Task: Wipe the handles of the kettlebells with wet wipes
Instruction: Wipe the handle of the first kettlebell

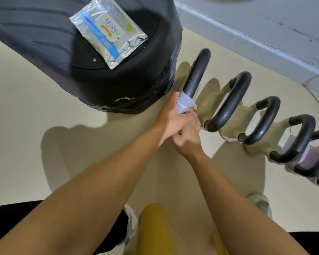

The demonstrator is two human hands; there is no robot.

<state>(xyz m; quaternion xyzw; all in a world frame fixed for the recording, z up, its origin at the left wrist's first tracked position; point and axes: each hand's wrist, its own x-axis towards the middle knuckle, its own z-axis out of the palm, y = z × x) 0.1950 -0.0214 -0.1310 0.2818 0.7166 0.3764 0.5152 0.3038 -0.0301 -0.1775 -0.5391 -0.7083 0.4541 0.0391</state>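
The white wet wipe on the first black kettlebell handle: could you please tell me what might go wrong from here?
The white wet wipe covers only the near end of the black curved handle under the left hand, so its far bend may go unwiped. The neighbouring black handle stands close, so knuckles might knock it.

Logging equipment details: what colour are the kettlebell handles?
Glossy black kettlebell handles, on beige bodies; clearest in the head view.

Gym: row of kettlebells
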